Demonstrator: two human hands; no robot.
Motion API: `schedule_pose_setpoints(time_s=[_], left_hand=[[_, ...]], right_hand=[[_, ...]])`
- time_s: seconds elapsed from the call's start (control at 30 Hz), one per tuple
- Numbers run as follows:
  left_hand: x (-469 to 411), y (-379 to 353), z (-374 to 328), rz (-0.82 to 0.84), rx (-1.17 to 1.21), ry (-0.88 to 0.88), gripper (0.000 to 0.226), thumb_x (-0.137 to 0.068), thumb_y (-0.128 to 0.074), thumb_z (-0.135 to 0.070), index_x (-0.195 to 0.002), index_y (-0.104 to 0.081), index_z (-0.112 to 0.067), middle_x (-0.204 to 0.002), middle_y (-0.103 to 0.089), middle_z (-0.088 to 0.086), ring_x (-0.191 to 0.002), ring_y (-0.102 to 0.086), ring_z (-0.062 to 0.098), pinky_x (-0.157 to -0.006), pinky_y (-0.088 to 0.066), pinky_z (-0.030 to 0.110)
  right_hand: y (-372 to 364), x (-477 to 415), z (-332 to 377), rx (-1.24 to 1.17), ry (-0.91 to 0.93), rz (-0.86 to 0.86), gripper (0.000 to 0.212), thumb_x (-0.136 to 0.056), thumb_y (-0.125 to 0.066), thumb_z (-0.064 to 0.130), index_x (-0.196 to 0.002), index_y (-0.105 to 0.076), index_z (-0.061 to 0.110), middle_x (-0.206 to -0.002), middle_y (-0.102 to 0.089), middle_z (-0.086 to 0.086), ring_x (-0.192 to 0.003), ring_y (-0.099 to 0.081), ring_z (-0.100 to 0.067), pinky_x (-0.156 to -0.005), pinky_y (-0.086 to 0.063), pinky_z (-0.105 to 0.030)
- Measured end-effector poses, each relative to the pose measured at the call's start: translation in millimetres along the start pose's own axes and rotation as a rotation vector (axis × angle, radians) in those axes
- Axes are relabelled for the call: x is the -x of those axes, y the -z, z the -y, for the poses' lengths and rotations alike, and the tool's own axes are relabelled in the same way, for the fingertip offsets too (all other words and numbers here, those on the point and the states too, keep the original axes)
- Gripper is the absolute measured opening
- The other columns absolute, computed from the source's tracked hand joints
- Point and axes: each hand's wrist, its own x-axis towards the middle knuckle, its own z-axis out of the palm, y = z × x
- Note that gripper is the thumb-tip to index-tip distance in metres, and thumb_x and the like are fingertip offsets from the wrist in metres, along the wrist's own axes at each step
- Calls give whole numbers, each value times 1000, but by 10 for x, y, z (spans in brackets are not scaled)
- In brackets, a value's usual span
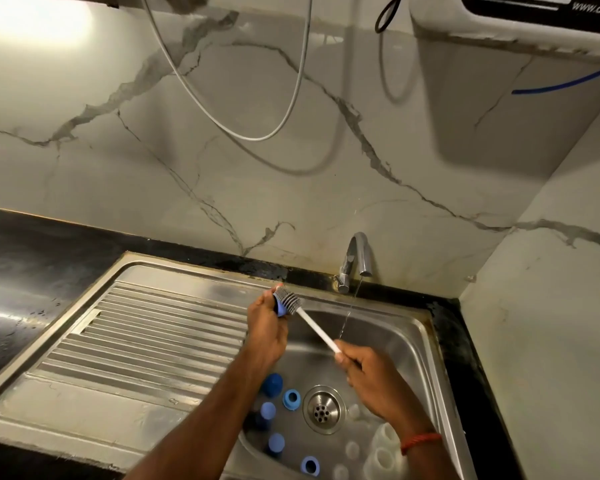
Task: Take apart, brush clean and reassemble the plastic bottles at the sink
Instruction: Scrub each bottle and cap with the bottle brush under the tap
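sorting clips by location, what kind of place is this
Most likely a home kitchen: a stainless steel sink with a ribbed drainboard set in a dark countertop, a running tap against a marble-look backsplash, and what seems to be a wall-mounted water purifier.

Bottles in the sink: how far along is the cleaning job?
Taking apart looks done: blue caps and clear bottles lie separate in the sink. In hand: the left hand holds a blue part against the brush, gripped by the right hand. Left: more brushing, it seems, and all reassembly.
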Motion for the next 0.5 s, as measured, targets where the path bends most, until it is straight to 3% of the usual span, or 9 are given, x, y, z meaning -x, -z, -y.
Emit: schedule_pose_setpoints(time_s=[0.07,0.13,0.27,0.37,0.5], left_hand=[[90,-74,95,37,-96,-27,28,-108,-41,-18,-101,-64,-3,-89,-63,12,-75,-60,17,-69,-54,28],[143,-201,132,47,-152,-44,33,-109,-39,-22,-96,-63,-4,-79,-57,9,-67,-53,15,-63,-49,28],[73,-220,6,-33,-52,-3,26,-106,-43,-8,-89,-62,-7,-76,-52,7,-66,-48,14,-64,-46,26],[24,-104,-90,-103,52,81,18,-103,-53,-14,-105,-70,-9,-77,-58,6,-69,-52,13,-66,-47,26],[-3,-48,-115,-97,100,147,21,-103,-55,-33,-102,-66,-15,-80,-58,5,-66,-54,15,-61,-41,28]], right_hand=[[-22,-86,76,28,-14,-91,37,-103,-49,32,-139,-56,27,-76,-60,13,-69,-58,-2,-63,-48,-21],[-70,-133,182,32,-18,-149,40,-104,-47,34,-143,-50,26,-87,-67,7,-74,-63,-8,-68,-53,-26],[-90,-56,152,-32,7,-78,36,-103,-48,33,-139,-55,31,-72,-59,12,-62,-55,-2,-61,-50,-23],[-4,45,4,-52,25,22,23,-102,-51,31,-116,-63,45,-65,-52,11,-60,-50,0,-65,-51,-34],[13,54,-62,-163,-43,-115,28,-101,-54,27,-127,-62,34,-69,-59,5,-60,-55,1,-60,-48,-19]])
